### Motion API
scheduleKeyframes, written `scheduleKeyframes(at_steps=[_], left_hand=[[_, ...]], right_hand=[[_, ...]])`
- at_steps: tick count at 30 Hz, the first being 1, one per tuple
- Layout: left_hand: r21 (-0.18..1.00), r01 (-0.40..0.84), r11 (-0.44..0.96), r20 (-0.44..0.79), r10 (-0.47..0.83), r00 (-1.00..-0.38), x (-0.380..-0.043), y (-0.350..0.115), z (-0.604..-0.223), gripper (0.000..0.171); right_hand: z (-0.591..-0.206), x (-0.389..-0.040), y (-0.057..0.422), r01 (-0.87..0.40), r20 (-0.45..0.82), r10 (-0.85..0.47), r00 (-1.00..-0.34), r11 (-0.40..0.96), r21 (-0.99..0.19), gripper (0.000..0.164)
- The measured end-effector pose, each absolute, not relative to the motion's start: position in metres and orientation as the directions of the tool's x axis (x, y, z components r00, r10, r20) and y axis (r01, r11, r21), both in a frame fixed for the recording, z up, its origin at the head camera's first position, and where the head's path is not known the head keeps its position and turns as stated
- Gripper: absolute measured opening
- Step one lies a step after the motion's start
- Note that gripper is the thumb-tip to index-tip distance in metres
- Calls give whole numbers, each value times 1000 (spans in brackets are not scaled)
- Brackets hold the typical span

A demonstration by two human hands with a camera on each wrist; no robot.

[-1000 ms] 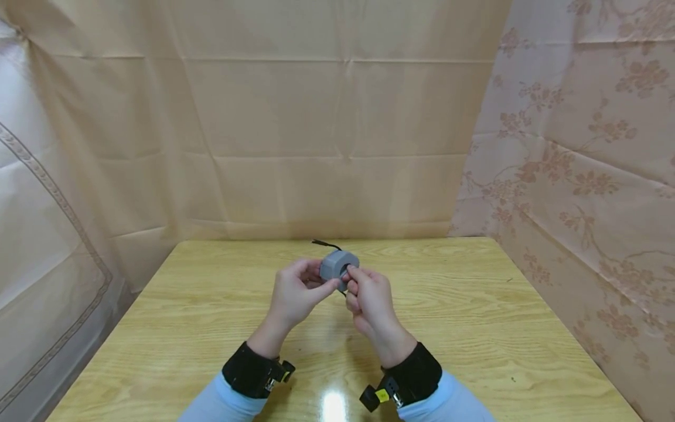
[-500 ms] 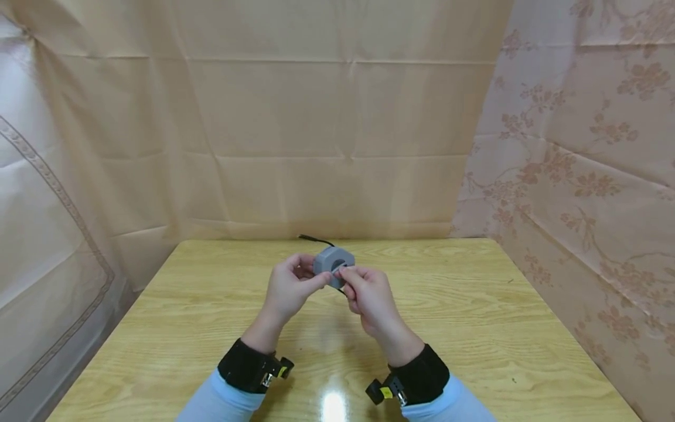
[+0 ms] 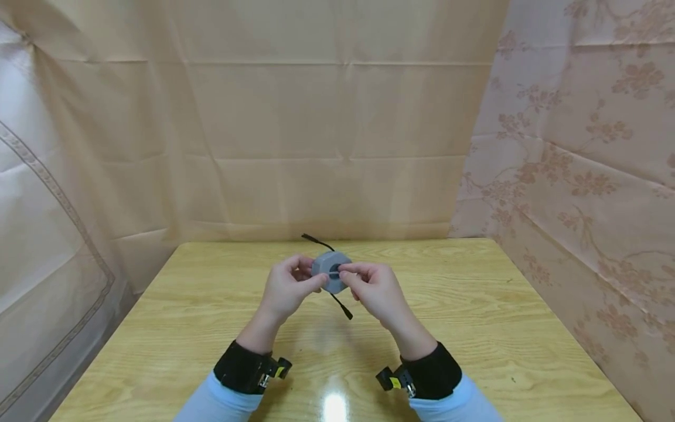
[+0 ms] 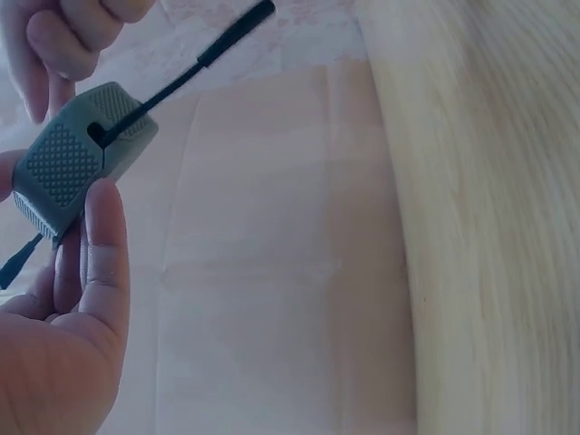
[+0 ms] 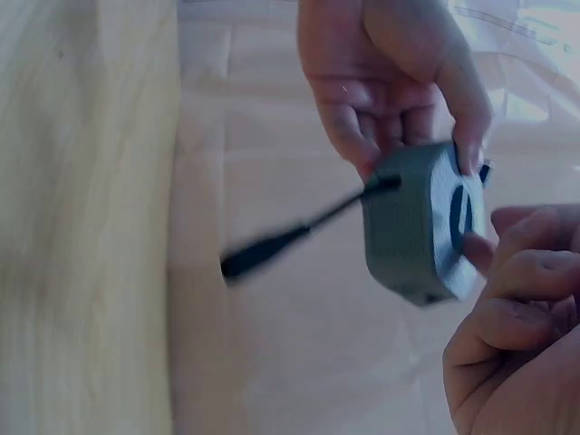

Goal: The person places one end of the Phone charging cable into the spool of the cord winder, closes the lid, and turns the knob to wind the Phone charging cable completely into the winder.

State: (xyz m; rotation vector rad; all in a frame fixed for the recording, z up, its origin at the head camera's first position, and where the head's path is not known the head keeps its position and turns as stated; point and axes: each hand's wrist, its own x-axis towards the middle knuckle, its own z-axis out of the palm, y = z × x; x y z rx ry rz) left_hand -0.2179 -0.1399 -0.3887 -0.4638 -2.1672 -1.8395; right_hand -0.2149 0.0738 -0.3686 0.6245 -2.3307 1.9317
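A grey, many-sided cable winder (image 3: 323, 266) is held above the table, its round recess with a light bar (image 3: 333, 273) facing me. My left hand (image 3: 285, 287) grips its left side between thumb and fingers. At the recess, the thumb and forefinger of my right hand (image 3: 378, 291) pinch the bar. One end of a black cable (image 3: 316, 240) pokes out at the top, and its other end hangs below. In the left wrist view the winder (image 4: 62, 172) shows a cross-hatched side with the cable leaving a slot. The right wrist view shows the winder (image 5: 399, 227) edge-on.
The wood-grain table (image 3: 211, 351) spreads under both hands. A beige cloth (image 3: 263, 117) hangs behind it, a flowered cloth (image 3: 569, 176) on the right and a white cloth (image 3: 42, 234) on the left. Both wrists wear black straps with small cameras.
The winder has shifted slightly left, and its recess has come to face me more. My right hand has turned about the recess, and the lower cable end now shows beside it.
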Motion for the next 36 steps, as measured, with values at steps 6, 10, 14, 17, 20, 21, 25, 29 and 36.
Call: scheduleKeyframes(at_steps=[6, 10, 14, 17, 20, 21, 25, 29, 36], left_hand=[[925, 363, 110, 352, 107, -930, -218, -146, -384, 27], [936, 341, 83, 325, 160, -932, -217, -150, -379, 26], [947, 313, 77, 290, 214, -933, -214, -151, -375, 27], [954, 286, 87, 258, 245, -935, -212, -151, -372, 31], [959, 269, 87, 237, 272, -933, -212, -151, -372, 33], [960, 268, 83, 235, 279, -931, -212, -152, -372, 33], [959, 271, 78, 239, 291, -927, -213, -152, -374, 29], [962, 260, 79, 224, 312, -923, -215, -151, -374, 31], [977, 194, 90, 154, 336, -929, -216, -147, -378, 39]], right_hand=[[-357, -212, 85, -653, 566, -332, -754, 286, -702, 17], [-353, -212, 92, -807, 725, -373, -580, 386, -447, 18], [-352, -213, 96, -868, 801, -424, -422, 445, -221, 20], [-351, -212, 96, -877, 813, -459, -358, 464, -124, 22], [-351, -211, 96, -873, 804, -489, -339, 482, -75, 23], [-351, -211, 95, -870, 800, -498, -336, 489, -61, 23], [-355, -213, 92, -865, 793, -517, -323, 501, -26, 21], [-361, -215, 87, -853, 789, -522, -323, 522, -5, 17], [-368, -215, 83, -822, 765, -517, -384, 569, -28, 15]])
